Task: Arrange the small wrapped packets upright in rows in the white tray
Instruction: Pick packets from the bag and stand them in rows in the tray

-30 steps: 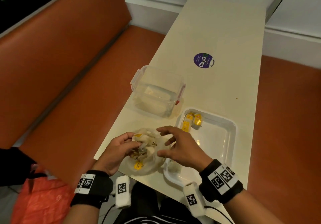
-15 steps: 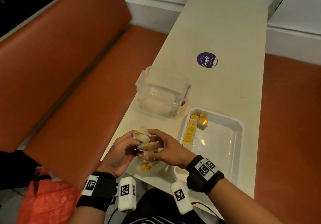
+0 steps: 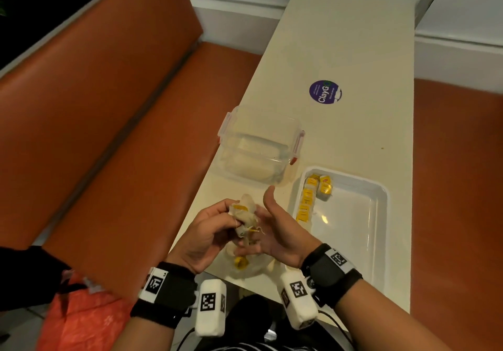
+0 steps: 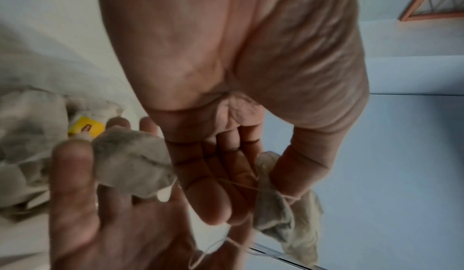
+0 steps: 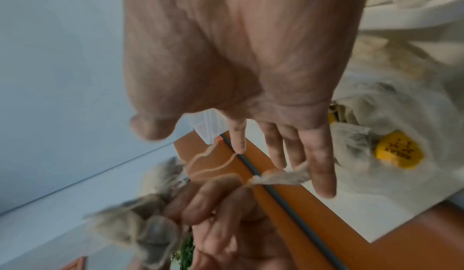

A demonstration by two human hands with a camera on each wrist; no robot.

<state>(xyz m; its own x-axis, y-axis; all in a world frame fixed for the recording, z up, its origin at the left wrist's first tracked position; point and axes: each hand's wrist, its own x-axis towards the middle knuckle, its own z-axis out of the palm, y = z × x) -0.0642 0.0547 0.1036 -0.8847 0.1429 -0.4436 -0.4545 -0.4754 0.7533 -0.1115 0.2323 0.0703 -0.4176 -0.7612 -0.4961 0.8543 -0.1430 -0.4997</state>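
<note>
My left hand [image 3: 231, 216] grips a tangled bunch of small packets [image 3: 245, 213] with strings, lifted above a shallow dish [image 3: 253, 270] of loose packets at the table's near edge. My right hand [image 3: 265, 220] is beside the bunch with straight fingers and raised thumb; its fingertips touch the strings [image 5: 213, 167]. The left hand's curled fingers [image 5: 200, 207] hold the packets [image 5: 130, 226] in the right wrist view. A yellow-tagged packet [image 5: 399, 151] lies in the dish. The white tray [image 3: 351, 236] on the right has a row of yellow packets [image 3: 307, 201] along its left wall and one more [image 3: 325, 187] beside it.
A clear lidded container [image 3: 258, 146] stands just beyond the dish, left of the tray. A purple round sticker [image 3: 325, 92] is farther up the narrow table. An orange bench [image 3: 109, 132] runs along the left; an orange bag [image 3: 81, 320] sits at lower left.
The hands met over the dish and took up a bunch of packets. The bunch has since been raised, and my right hand has let go, its fingers now straight.
</note>
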